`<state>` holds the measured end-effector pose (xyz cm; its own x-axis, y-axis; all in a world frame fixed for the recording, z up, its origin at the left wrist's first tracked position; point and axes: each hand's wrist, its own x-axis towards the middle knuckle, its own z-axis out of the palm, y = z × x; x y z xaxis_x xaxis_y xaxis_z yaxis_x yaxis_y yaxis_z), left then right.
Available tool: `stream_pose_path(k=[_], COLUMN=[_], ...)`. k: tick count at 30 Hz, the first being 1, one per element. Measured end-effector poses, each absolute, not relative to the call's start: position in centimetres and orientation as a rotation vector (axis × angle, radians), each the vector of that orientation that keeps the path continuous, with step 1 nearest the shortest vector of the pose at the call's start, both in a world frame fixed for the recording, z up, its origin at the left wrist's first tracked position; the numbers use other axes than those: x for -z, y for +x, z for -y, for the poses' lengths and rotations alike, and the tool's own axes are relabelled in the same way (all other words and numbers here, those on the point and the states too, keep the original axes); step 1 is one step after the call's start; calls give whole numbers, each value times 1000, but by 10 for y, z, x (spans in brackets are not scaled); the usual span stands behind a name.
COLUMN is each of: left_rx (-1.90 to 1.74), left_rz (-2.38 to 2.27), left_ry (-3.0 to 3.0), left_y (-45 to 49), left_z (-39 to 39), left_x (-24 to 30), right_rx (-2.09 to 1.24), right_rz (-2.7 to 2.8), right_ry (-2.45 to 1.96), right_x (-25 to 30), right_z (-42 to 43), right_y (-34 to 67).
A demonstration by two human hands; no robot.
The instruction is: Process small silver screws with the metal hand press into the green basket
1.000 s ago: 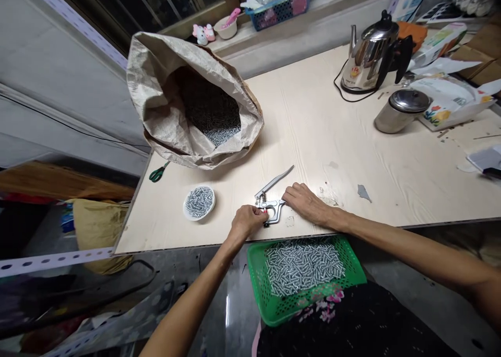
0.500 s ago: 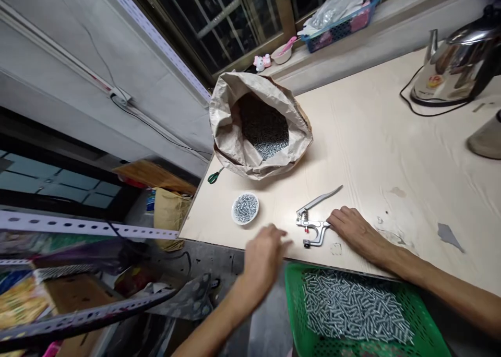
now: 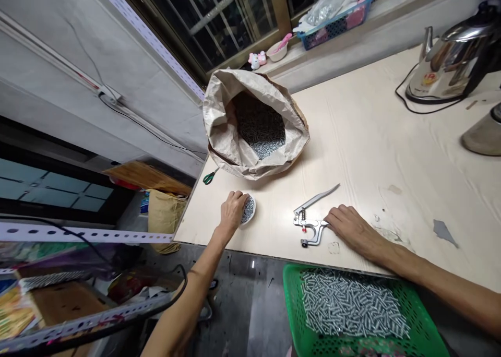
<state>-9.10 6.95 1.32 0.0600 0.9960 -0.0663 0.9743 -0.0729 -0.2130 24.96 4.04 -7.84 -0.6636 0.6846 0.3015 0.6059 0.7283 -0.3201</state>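
My left hand (image 3: 233, 210) is at the left rim of a small white bowl (image 3: 253, 219) filled with small silvery metal pieces (image 3: 248, 210). Its fingers curl down at the bowl; the fingertips are hidden, so I cannot make out what they pinch. On the table, my right hand (image 3: 346, 225) grips one handle of silver hand-press snap pliers (image 3: 315, 230). Their other handle stands spread away, and the jaw, with a spring and a red tip, faces left. My right fingers cover the end of the gripped handle.
A large paper sack (image 3: 219, 132) of metal pieces stands behind the bowl. Green-handled scissors (image 3: 209, 178) lie near the left table edge. Below the front edge is a green basket (image 3: 290, 315) full of metal pins. A kettle (image 3: 442, 67) stands at back right.
My left hand has moved left and away from me, from the table's front edge to the bowl. The right hand and pliers have stayed in place; the view has shifted slightly.
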Motion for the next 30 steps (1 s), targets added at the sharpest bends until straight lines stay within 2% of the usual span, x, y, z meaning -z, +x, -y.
stream_pose_path(k=[3,5,9,13,15,18,22,30], left_rx=[-300,-176,512,1228,1480,1776,1886,1590], left_rz=[2018,2041,2358,3068,3319,3399,3299,3365], left_ry=[-2262,-2295,-2158,-2057,-2019,-1870,-1802,-1801], left_y=[-93,-91,-72,-28,-6,20,36,45], left_z=[-73,-73,-58,-25,-9,7,13,11], left_x=[-13,-15,-22,-18,-11,4,22,27], right_rx=[-264,-259,-162,33,133,280,342,264], right_rz=[2534,2519,2497,2493,2472,2428,2420,2471], right_ry=[-994,-990,-936,-867,-865,-876,-840,-858], right_x=[80,83,86,76,70,64,63,63], right_z=[-41,-41,-42,-43,-43,-41,-39,-39], right_y=[250,250,250,253,255,256,256,256])
